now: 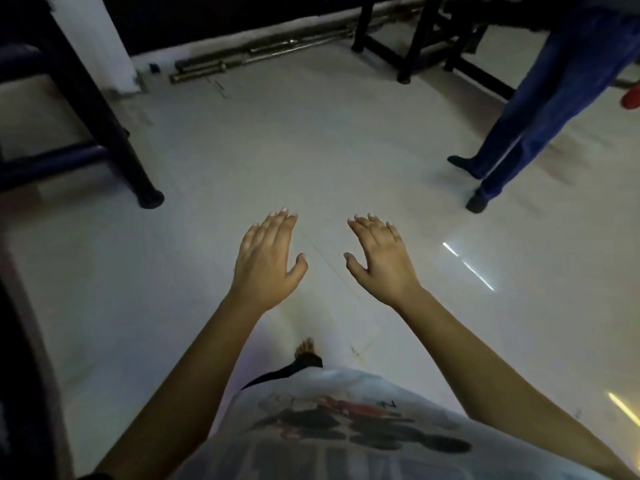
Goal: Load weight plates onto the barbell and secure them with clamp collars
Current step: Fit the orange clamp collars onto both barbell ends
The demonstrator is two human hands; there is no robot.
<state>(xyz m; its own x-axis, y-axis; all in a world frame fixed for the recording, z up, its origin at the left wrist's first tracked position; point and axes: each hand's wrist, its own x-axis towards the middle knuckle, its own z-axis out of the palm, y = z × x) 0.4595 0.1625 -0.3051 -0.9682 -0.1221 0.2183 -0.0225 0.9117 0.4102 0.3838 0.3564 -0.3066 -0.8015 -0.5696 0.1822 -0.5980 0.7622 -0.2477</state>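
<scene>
My left hand (268, 259) and my right hand (379, 259) are held out side by side over the pale floor, palms down, fingers spread, holding nothing. Bare steel barbells (263, 55) lie on the floor along the far dark wall, well beyond both hands. No weight plates or clamp collars are visible. One of my bare feet (304, 348) shows below the hands.
A dark rack frame (104, 126) stands at the left with a foot near the hands. Another dark frame (412, 39) is at the back right. A person's blue-trousered legs (519, 116) stand at the right. A red object (631, 97) lies at the right edge.
</scene>
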